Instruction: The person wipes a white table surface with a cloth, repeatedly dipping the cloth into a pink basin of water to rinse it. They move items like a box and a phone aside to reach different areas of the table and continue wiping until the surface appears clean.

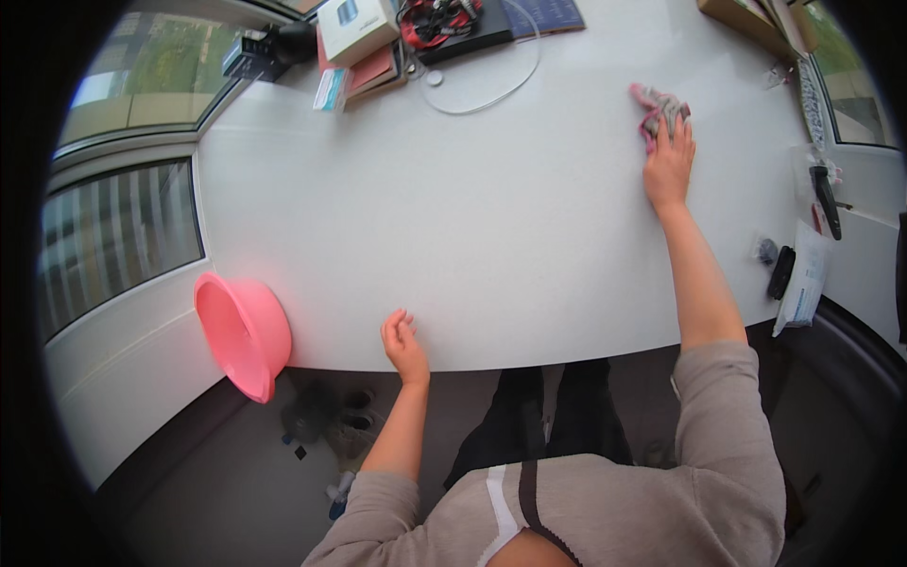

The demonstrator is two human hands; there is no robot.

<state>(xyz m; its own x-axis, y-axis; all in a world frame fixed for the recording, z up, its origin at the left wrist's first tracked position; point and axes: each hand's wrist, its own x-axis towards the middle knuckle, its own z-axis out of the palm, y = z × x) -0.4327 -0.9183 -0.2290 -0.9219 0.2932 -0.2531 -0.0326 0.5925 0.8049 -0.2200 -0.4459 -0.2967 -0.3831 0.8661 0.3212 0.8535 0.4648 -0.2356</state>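
Observation:
My right hand (669, 166) reaches far over the white tabletop (482, 227), its fingers resting on a crumpled grey cloth with pink edging (666, 110). The cloth lies flat under and beyond the fingertips; whether the fingers grip it or only press on it is not plain. Near the front edge of the table, my left hand (404, 344) is held with loosely curled fingers and nothing in it. A pink plastic basin (266, 326) is at the left front corner, tipped so that its opening faces left.
Along the back are a white box (358, 28), books (375, 71), a black case (468, 42) with red and black cords, and a looped white cable (489, 106). A cardboard box (751, 25), a black-handled item (825, 202) and a white packet (804, 280) line the right side. Windows border both sides.

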